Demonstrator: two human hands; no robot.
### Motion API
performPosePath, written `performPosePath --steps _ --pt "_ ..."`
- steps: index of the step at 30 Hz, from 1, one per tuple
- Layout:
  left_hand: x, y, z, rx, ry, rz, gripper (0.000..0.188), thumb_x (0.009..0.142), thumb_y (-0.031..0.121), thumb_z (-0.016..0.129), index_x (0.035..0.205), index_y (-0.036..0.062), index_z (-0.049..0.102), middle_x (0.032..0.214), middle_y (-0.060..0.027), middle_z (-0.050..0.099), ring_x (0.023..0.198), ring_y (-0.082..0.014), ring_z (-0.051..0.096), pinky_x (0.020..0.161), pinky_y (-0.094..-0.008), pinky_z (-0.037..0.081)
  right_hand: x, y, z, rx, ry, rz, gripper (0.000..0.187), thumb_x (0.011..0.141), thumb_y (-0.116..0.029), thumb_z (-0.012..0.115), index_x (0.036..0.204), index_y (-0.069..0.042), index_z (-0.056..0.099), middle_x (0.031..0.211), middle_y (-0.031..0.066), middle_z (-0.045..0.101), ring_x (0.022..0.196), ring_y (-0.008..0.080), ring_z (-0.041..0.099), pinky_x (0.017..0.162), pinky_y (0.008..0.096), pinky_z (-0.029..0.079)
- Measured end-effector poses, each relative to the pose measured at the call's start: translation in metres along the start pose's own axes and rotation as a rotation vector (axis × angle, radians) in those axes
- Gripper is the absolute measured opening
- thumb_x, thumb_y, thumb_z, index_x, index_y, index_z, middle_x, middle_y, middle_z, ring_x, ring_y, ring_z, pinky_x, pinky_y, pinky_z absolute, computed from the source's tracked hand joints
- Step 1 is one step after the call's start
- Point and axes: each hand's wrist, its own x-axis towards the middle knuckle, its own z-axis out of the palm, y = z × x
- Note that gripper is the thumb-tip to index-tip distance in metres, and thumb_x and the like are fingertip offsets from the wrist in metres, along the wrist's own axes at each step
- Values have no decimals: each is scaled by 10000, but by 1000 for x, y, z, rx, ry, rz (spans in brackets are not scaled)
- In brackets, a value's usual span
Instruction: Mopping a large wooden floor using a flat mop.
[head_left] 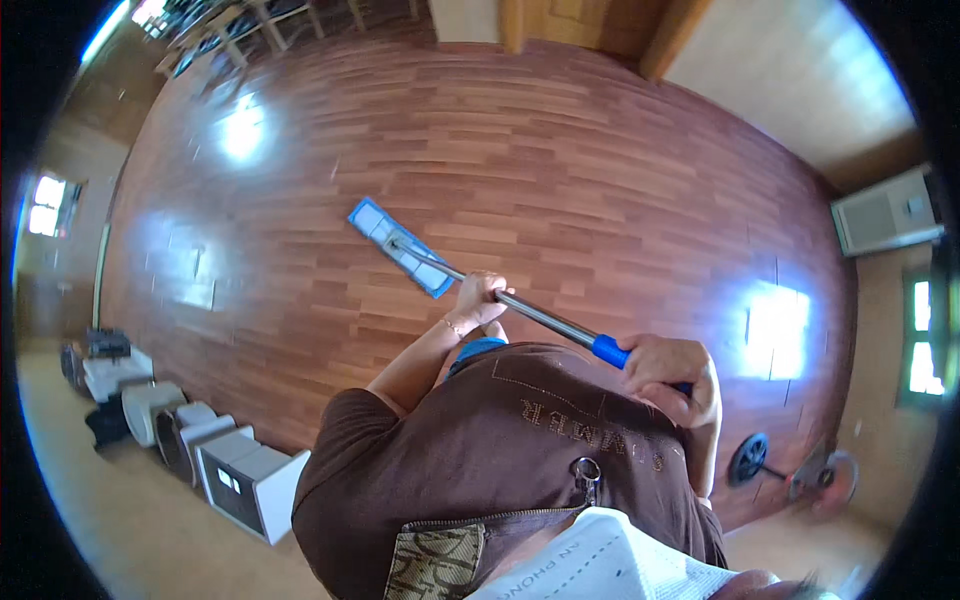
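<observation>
A flat mop with a blue-edged, pale pad (pixel 372 222) lies on the wood-look floor, its pad slanting from upper left to lower right. From the pad a metal handle (pixel 550 318) runs back toward my body and ends in a blue grip (pixel 610 349). My left hand (pixel 481 296) is closed around the metal pole partway down, nearer the pad. Higher up, my right hand (pixel 672 378) wraps round the blue grip, its fingers curled over the end.
Brown plank-patterned floor (pixel 560 180) spreads around the pad. Several white pieces, one a cabinet (pixel 250 480), line the left wall. A barbell (pixel 760 465) rests at the lower right. A white boxy appliance (pixel 885 213) stands by the right wall; wooden furniture (pixel 235 40) at the far left.
</observation>
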Motion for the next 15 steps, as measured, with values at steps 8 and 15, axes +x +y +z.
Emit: performPosePath --steps 8,15 --pt "24 106 104 -211 -323 376 327 728 226 678 558 67 448 579 -137 513 600 -351 539 571 -454 428 -138 -77 20 -383 281 -35 215 684 -193 700 815 -22 711 703 113 666 706 278 676 832 459 514" --pt "5 218 165 -338 -656 565 353 744 246 684 561 80 432 602 -150 524 659 -363 549 619 -462 434 -227 -130 40 -665 253 -161 271 733 -262 723 849 -21 679 727 90 680 706 244 690 722 413 550"
